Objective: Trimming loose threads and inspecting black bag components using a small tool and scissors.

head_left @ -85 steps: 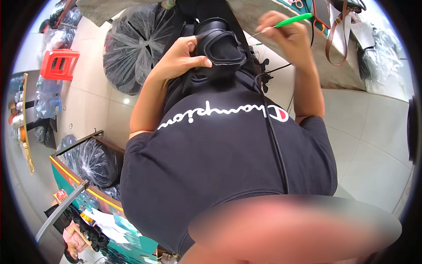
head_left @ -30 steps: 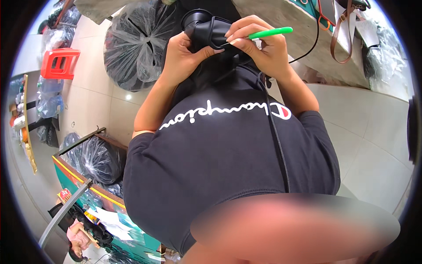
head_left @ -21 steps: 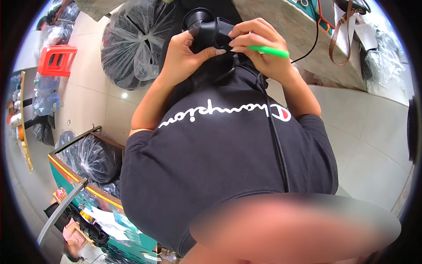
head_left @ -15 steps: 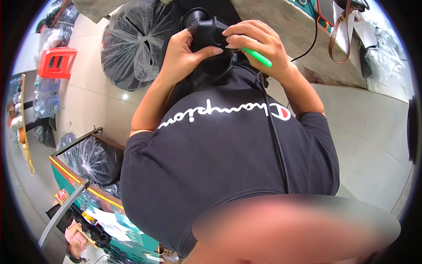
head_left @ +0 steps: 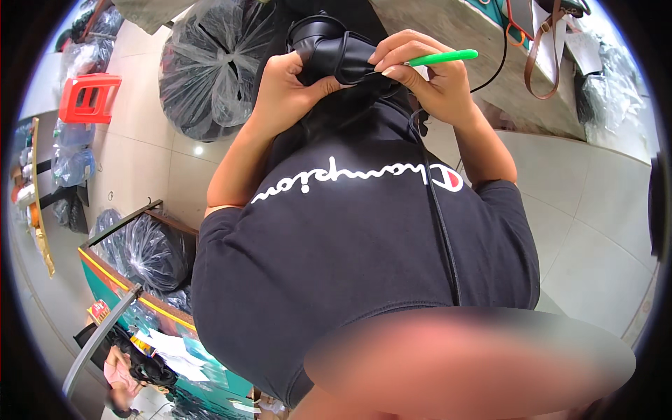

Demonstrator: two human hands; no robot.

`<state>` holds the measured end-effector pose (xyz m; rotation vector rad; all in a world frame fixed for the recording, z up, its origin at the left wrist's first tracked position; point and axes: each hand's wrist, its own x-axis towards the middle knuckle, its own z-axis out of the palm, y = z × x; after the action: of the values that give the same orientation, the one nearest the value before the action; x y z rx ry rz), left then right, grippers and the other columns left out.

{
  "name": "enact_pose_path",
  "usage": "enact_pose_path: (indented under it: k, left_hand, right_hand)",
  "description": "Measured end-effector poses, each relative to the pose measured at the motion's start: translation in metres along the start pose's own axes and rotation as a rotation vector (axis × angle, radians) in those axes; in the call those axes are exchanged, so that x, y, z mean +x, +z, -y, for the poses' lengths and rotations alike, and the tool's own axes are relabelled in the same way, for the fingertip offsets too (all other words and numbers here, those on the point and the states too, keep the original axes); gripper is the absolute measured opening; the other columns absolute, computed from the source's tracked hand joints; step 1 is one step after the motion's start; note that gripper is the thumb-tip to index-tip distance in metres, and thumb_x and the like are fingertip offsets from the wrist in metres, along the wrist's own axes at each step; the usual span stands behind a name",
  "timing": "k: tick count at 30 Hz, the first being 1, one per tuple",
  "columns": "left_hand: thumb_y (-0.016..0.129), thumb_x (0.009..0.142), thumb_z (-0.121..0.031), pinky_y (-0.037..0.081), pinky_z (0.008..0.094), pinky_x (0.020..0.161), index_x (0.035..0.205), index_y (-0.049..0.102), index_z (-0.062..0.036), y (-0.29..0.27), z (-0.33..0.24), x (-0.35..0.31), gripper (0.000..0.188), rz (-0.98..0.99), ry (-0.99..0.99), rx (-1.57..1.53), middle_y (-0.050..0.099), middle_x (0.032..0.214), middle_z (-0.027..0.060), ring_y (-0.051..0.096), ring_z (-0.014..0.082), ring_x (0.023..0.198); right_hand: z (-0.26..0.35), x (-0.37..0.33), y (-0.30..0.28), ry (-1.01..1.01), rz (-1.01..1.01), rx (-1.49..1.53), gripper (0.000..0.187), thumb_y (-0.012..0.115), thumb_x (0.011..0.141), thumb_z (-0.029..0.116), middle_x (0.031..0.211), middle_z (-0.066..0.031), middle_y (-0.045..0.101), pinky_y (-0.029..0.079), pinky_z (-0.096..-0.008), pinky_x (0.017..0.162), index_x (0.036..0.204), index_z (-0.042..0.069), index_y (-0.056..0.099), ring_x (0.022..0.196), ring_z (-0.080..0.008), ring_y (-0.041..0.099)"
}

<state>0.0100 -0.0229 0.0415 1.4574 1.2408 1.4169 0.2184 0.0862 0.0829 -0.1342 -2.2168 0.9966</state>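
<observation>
Holding a black piece in front of the shirt, gripping its left side in the closed left hand and laying the thumb along its near edge. Pinching a green tool between thumb and fingers of the right hand, pointing its thin tip leftward at the piece's right side. Working beside a wrapped bundle at the left, with a red stool farther out and a table at the right.
</observation>
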Motion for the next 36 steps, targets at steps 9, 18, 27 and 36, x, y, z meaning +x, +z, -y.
enact_pose_path:
  k: [9, 18, 27, 36]
  left_hand:
    - [0.078, 0.076, -0.002, 0.051, 0.0229, 0.070, 0.095, 0.069, 0.0030, -0.001, -0.001, 0.001, 0.022, 0.065, -0.108, -0.060, 0.071, 0.083, 0.0035, 0.062, 0.0059, 0.074]
    - [0.085, 0.070, -0.005, 0.053, 0.0249, 0.079, 0.106, 0.060, 0.0009, 0.008, -0.009, 0.006, 0.044, 0.040, -0.196, -0.312, 0.068, 0.096, 0.0060, 0.065, 0.0111, 0.086]
    - [0.086, 0.064, 0.001, 0.051, 0.0279, 0.089, 0.111, 0.057, 0.0008, 0.014, -0.015, 0.006, 0.055, 0.043, -0.253, -0.313, 0.064, 0.104, 0.0060, 0.062, 0.0123, 0.097]
    - [0.085, 0.061, 0.002, 0.049, 0.0245, 0.080, 0.125, 0.054, 0.0011, -0.003, -0.012, 0.008, 0.071, 0.154, -0.219, -0.305, 0.062, 0.105, 0.0048, 0.060, 0.0104, 0.086]
  right_hand:
    - [-0.002, 0.001, 0.002, -0.117, 0.170, -0.413, 0.009, 0.068, 0.078, 0.002, 0.095, -0.0091, 0.064, 0.051, -0.0349, 0.069, 0.085, 0.002, 0.062, 0.082, -0.0265, 0.063]
    - [-0.007, 0.003, 0.004, -0.342, 0.057, -0.346, 0.013, 0.068, 0.075, 0.003, 0.094, -0.0123, 0.068, 0.056, -0.0337, 0.066, 0.087, 0.001, 0.066, 0.077, -0.0254, 0.068]
    - [-0.023, 0.008, 0.007, -0.217, -0.156, -0.242, 0.009, 0.059, 0.085, -0.007, 0.089, -0.0143, 0.070, 0.057, -0.0299, 0.069, 0.088, -0.002, 0.065, 0.080, -0.0246, 0.070]
    - [-0.047, 0.019, -0.024, 0.117, -0.653, 0.072, 0.014, 0.059, 0.096, 0.010, 0.083, -0.0099, 0.067, 0.055, -0.0268, 0.068, 0.092, -0.003, 0.062, 0.072, -0.0138, 0.065]
